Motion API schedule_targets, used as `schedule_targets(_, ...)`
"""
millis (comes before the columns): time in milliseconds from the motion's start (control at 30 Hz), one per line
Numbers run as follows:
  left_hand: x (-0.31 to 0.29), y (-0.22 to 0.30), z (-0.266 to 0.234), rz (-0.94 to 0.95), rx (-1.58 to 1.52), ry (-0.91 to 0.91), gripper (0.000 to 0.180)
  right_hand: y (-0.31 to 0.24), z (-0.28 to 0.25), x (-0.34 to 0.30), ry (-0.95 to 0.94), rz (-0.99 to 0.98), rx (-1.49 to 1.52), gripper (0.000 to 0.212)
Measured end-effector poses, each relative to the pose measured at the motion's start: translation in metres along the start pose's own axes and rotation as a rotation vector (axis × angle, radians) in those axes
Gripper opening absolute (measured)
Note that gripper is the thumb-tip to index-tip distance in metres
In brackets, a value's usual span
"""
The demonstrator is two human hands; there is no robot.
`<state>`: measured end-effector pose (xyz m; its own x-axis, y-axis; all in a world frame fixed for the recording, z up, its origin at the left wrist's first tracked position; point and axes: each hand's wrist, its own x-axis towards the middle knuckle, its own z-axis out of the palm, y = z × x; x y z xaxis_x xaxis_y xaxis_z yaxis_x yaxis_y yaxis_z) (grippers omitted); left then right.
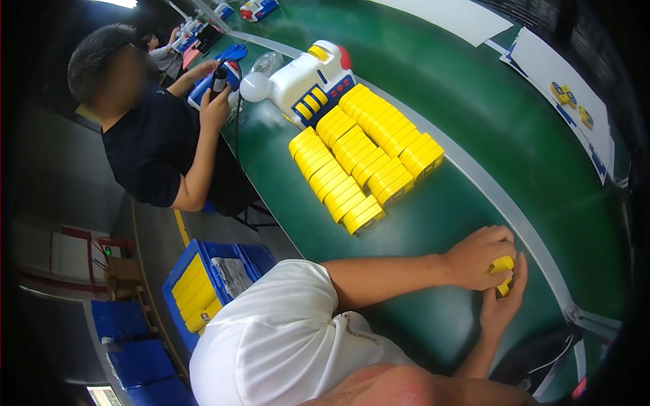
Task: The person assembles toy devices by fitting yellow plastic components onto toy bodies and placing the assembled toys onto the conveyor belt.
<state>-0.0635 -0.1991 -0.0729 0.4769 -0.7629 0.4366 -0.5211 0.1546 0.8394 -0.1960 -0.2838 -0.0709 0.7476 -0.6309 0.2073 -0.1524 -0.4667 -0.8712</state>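
Note:
Both my hands meet at the right, above the green table (413,233). My left hand (479,258) curls round a small yellow-and-dark plastic piece (501,264), its fingers bent over the top. From below, my right hand (506,304) closes on the same piece, its fingers along the far side. Fingers hide much of the piece, so I cannot tell whether it is one part or two. Farther up the table, beyond my left forearm, several similar rounded yellow pieces (369,159) stand packed in three rows.
A white-and-blue toy-like housing (305,78) with yellow inserts stands behind the rows. A person in black (152,139) at the left holds a black handheld tool (218,80). A blue crate (193,254) of yellow pieces stands beside the table. A metal rail (494,196) edges the table.

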Motion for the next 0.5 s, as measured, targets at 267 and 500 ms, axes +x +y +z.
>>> schedule_targets(267, -0.0020, 0.0038, -0.0025, -0.019, 0.001, 0.025, 0.032, 0.0003, 0.0018, -0.0010, -0.024, -0.019, -0.009, 0.066)
schedule_targets(500, -0.0002, 0.0025, -0.0012, -0.024, 0.020, 0.004, 0.032, 0.0072, 0.0003, -0.0030, 0.033, -0.119, -0.090, 0.062)
